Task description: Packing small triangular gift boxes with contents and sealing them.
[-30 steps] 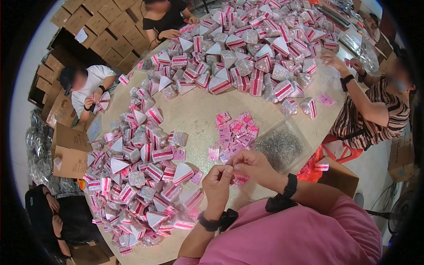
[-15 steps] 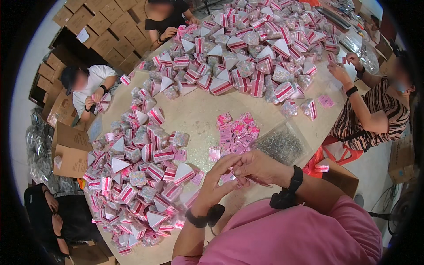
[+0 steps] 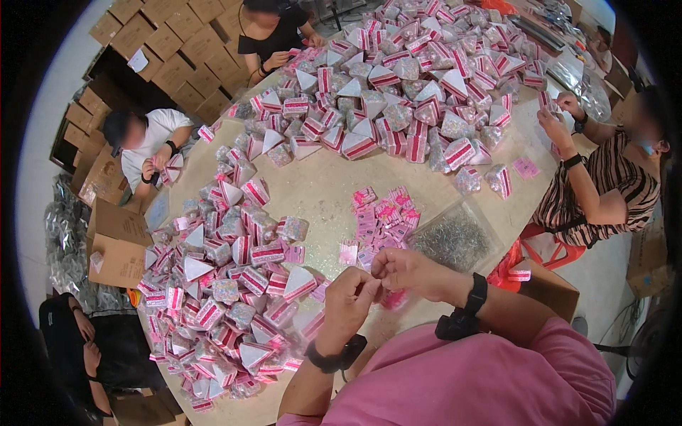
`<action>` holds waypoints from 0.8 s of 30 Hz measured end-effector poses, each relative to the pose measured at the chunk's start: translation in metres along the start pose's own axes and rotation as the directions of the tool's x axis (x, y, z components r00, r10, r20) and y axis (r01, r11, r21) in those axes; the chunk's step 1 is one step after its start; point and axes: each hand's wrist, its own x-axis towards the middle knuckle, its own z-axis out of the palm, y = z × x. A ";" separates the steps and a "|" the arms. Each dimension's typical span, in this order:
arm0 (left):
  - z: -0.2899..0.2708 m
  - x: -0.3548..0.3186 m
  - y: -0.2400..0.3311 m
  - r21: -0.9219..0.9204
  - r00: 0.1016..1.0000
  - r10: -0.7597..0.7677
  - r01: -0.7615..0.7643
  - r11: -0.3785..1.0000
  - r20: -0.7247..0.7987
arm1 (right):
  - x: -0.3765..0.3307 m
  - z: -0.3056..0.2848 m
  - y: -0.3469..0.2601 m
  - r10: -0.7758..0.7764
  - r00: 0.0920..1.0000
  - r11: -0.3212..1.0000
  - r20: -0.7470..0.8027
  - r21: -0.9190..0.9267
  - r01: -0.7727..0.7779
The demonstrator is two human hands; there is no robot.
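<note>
Above the near edge of the table, my left hand (image 3: 349,304) and my right hand (image 3: 415,275) meet fingertip to fingertip. Both are closed in a pinch, and what they hold is too small or too hidden to make out. Just below my right fingers shows something bright pink (image 3: 394,300), partly covered by the hand. Past my fingers lies a loose heap of small pink printed cards (image 3: 383,216). Right of it, close to my right hand, a clear bag or tray (image 3: 455,234) holds many tiny dark metal pieces.
Wedge-shaped clear packs with pink-and-white bands form a left pile (image 3: 234,284) and a larger far pile (image 3: 398,92) on the table (image 3: 320,184). Co-workers handle pieces at the left, far and right edges. Cartons (image 3: 117,241) stand at left; a red stool (image 3: 550,245) at right.
My hands have turned and drawn into a tighter fingertip pinch; the left fingers, spread before, are now curled. The flat piece seen under my right hand no longer shows. The view has shifted slightly.
</note>
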 end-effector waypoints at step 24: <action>-0.009 0.016 -0.016 -0.390 0.947 -0.281 0.320 0.864 0.154 | -0.002 0.007 -0.001 -0.476 0.871 0.158 0.125 -0.962 0.224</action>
